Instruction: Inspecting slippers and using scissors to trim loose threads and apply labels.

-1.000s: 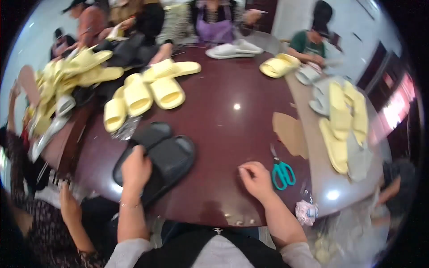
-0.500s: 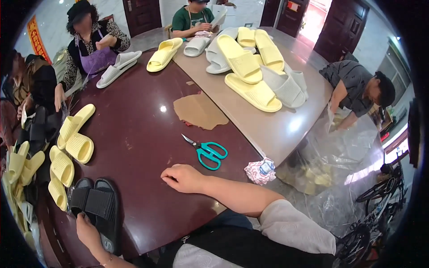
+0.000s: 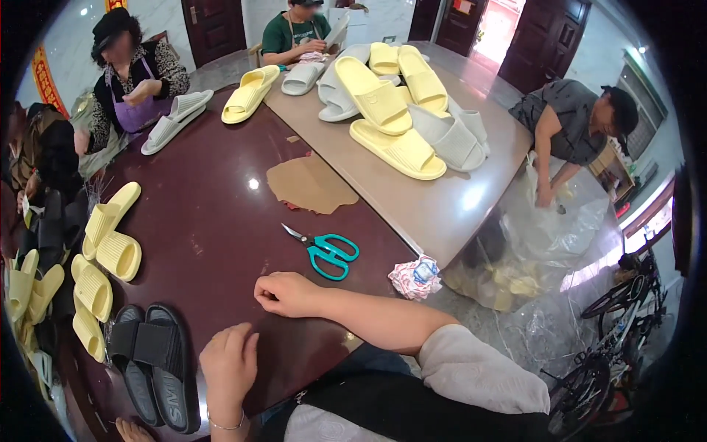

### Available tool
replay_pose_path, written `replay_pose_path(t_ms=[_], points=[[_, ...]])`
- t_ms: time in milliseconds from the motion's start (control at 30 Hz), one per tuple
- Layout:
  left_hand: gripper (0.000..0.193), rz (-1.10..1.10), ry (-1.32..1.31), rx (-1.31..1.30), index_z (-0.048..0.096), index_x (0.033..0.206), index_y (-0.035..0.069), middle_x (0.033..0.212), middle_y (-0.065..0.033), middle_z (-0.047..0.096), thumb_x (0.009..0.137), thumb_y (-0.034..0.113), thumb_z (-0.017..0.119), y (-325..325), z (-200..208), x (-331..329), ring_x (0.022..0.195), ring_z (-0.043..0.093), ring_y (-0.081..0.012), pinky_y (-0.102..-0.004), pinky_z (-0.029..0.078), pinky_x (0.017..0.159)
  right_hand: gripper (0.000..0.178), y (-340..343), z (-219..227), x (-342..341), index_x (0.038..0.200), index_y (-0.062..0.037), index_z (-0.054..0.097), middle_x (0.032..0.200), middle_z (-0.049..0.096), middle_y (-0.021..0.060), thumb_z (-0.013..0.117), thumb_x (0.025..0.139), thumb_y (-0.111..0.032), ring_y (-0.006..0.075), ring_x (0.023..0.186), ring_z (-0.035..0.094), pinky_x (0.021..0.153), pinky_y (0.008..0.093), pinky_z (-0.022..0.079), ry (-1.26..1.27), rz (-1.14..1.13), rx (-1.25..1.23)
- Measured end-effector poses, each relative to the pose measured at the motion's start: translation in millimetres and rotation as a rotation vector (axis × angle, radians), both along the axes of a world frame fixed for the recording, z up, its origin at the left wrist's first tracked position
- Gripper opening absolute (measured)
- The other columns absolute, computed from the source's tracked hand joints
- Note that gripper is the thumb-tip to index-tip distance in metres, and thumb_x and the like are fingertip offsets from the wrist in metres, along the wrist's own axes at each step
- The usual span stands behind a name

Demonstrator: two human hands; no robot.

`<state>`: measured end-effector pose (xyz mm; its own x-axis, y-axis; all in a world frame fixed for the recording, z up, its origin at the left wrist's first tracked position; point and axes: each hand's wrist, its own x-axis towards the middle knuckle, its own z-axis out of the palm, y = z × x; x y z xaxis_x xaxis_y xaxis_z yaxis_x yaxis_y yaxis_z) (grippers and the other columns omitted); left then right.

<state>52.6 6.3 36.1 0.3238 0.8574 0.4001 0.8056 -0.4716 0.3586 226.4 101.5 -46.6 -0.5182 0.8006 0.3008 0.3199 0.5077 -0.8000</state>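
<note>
My left hand point(image 3: 230, 361) is over the table's near edge, holding nothing, its thumb apart from loosely bent fingers. Just left of it lies a pair of black slide slippers point(image 3: 166, 346), overlapping, with ribbed straps. My right hand point(image 3: 287, 293) rests on the dark red table point(image 3: 221, 221) with its fingers curled in and nothing seen in them. Beyond it lie scissors point(image 3: 331, 254) with teal handles, blades slightly apart and pointing far left. A crumpled printed cloth or paper point(image 3: 414, 278) sits right of the scissors.
Pale yellow slippers point(image 3: 93, 291) line the left edge. A pile of yellow and grey slippers point(image 3: 398, 155) covers the far right. Brown cardboard point(image 3: 313, 183) lies mid-table. Co-workers sit around; one bends over a clear plastic bag point(image 3: 545, 236). Fingers of another hand point(image 3: 132, 431) show at lower left.
My left hand has let go of the black slippers and moved right, away from them. My right hand stays on the table. The view has shifted slightly.
</note>
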Motion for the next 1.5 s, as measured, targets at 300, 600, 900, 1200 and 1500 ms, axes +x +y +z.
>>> replay_pose_path(t_ms=[300,600,900,1200,1500], points=[[0.01,-0.074,-0.02,-0.018,0.06,0.088,0.005,0.076,-0.0125,0.062,0.078,0.005,0.064,18.7,-34.1,13.3,0.07,0.061,-0.0308,-0.0375,0.048,0.061,0.011,6.4,2.0,-4.3,0.085,-0.0053,0.054,0.08,0.062,0.0109,0.057,0.086,-0.016,0.0275,0.074,0.06,0.062,0.0345,0.047,0.096,-0.11,-0.124],[0.01,-0.184,0.038,0.087,0.061,0.085,0.006,0.07,-0.0088,0.059,0.076,0.007,0.066,16.2,-42.5,1.0,0.063,0.058,-0.0263,-0.0356,0.046,0.057,0.031,29.2,55.0,57.6,0.12,-0.0058,0.045,0.12,0.052,0.0097,0.054,0.091,-0.011,0.0198,0.103,0.055,0.073,0.0332,0.05,0.981,-0.446,-0.42],[0.01,-0.276,0.004,0.122,0.061,0.083,0.006,0.072,-0.007,0.06,0.075,0.007,0.066,9.2,-32.2,-6.9,0.065,0.059,-0.0238,-0.0344,0.047,0.058,0.048,96.8,35.3,250.9,0.131,0.0071,0.028,0.125,0.042,0.0206,0.049,0.089,-0.006,0.0321,0.106,0.056,0.071,0.0369,0.051,1.059,-1.117,-0.418],[0.011,-0.27,-0.024,0.131,0.062,0.085,0.007,0.073,-0.0046,0.061,0.074,0.009,0.066,3.0,-34.5,-8.8,0.066,0.059,-0.0211,-0.0324,0.047,0.06,0.038,100.0,40.4,179.1,0.121,0.0064,0.034,0.116,0.045,0.0218,0.05,0.09,-0.005,0.0349,0.104,0.057,0.068,0.0384,0.052,1.162,-0.985,-0.654],[0.011,-0.254,-0.095,0.123,0.062,0.083,0.005,0.073,-0.0079,0.062,0.073,0.004,0.067,8.6,-34.7,-6.7,0.067,0.061,-0.0249,-0.0345,0.048,0.06,0.033,66.5,58.0,105.5,0.118,0.0038,0.042,0.115,0.053,0.0132,0.05,0.088,-0.008,0.0264,0.104,0.059,0.066,0.0307,0.045,1.002,-0.578,-0.672]])
